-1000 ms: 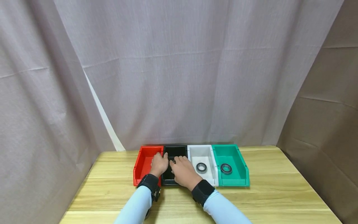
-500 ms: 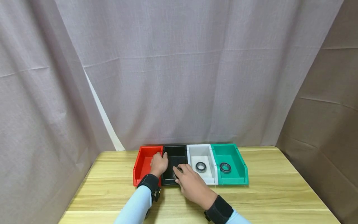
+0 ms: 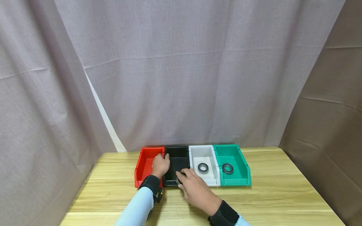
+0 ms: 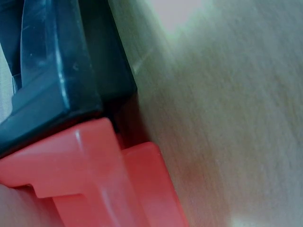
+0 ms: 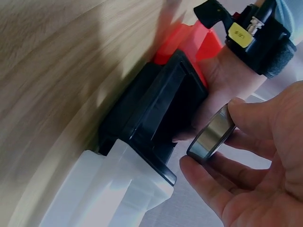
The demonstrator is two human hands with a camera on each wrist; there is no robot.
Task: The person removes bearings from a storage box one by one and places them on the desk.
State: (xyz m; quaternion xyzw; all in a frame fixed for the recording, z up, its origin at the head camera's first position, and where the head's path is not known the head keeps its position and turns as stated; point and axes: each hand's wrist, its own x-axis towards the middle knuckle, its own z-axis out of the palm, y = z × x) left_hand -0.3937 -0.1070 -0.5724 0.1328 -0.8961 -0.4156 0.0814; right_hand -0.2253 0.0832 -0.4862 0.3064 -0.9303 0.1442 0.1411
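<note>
My right hand [image 3: 196, 190] pinches a ball bearing [image 5: 212, 135] between thumb and fingers, over the front part of the black bin [image 3: 177, 163]. In the right wrist view, the bearing's smooth metal outer ring faces the camera. Over the wall between the red bin [image 3: 145, 166] and the black bin lies my left hand [image 3: 160, 166], gripping that wall, thumb on the black side and fingers on the red side. One bearing [image 3: 203, 172] lies flat in the white bin [image 3: 203, 153], another [image 3: 227, 172] in the green bin [image 3: 230, 153].
The four bins stand side by side, touching, near the back of the wooden table [image 3: 271, 194]. A grey curtain [image 3: 181, 78] hangs behind them. Under my left forearm a dark curved thing [image 3: 149, 215] shows only partly.
My right hand has drawn back from the middle of the black bin toward its front edge, bringing the bearing with it. The left hand has stayed in place.
</note>
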